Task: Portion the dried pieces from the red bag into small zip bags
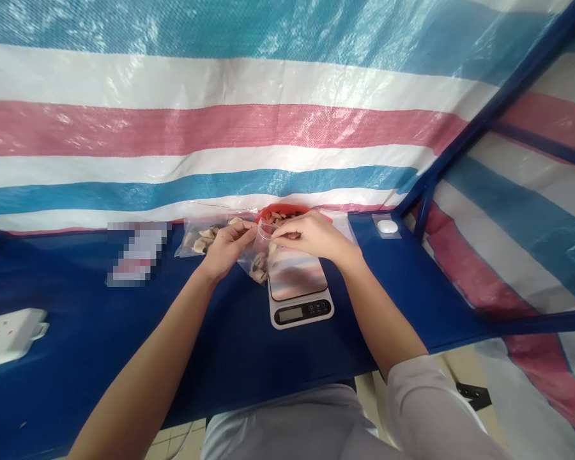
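Observation:
A clear plastic bag (259, 263) with pale brown dried slices at its bottom hangs between my two hands, at the left edge of a white kitchen scale (299, 281). My left hand (230, 246) pinches the bag's left rim. On the opposite rim, my right hand (311, 236) has its fingers closed, over the scale's reflective plate. Behind the hands, a red basket (287, 208) holds brown dried pieces, partly hidden by my right hand. Left of my left hand lies another clear bag (199, 239) with similar pale slices.
A white power strip (9, 335) lies at the left of the blue table (220, 377). A blurred-out pale item (138, 255) is behind it. At the back right sits a round white object (388, 227) on a small clear packet. Striped sheeting and blue frame bars enclose the table.

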Demonstrator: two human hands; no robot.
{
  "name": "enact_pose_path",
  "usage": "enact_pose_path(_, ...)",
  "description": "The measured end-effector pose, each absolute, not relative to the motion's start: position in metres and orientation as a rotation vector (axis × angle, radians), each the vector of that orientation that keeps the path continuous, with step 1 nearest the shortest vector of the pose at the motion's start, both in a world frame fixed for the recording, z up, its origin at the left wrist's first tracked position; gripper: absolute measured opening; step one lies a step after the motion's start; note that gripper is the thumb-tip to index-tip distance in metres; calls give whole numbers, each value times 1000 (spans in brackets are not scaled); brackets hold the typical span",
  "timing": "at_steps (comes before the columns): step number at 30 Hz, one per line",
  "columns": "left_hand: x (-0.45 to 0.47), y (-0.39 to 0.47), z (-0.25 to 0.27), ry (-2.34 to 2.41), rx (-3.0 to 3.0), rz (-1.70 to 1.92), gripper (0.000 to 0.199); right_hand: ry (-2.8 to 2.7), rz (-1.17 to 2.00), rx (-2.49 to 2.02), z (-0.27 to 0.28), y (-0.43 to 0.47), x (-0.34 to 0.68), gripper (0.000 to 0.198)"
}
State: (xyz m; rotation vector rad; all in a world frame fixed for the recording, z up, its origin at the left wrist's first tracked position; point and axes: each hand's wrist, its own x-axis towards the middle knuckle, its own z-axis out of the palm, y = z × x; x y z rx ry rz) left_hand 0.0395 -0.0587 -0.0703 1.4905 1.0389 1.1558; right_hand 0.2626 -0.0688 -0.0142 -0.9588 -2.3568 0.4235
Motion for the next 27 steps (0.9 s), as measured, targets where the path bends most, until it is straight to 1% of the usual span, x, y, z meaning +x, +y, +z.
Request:
enact_pose_path(4, 46, -69, -64, 1081, 1531, 1289, 42, -2368, 419, -965, -10, -79, 262, 13)
enact_pose_path(8, 53, -76, -59, 1064, 1656, 1233, 42, -2320, 389, -994, -9, -84, 263, 15)
enact_pose_path(10, 55, -79, -58, 1102, 1757, 1196, 42, -2254, 432, -988, -12, -85, 266, 15)
enact_pose_path(15, 54, -95, -65, 1248, 2104, 1291, 36, -2045, 741, -986, -28, -93, 285, 17)
enact_pose_path(18, 51, -108, -76, 1239, 2276, 1325, 36, -1887, 942, -1010, -42, -98, 301, 23)
enact_pose_path(21, 51, -118, -88, 1214, 2348, 1273, 35, -1695, 1137, -1058, -59, -100, 314, 30)
enact_pose_path(24, 51, -123, -98, 1213, 2374, 1200, 37, -1556, 1222, -1110, -78, -98, 323, 36)
enact_pose_path(27, 52, -125, -105, 1219, 2371, 1163, 41, -1458, 1220, -1156, -93, -94, 329, 41)
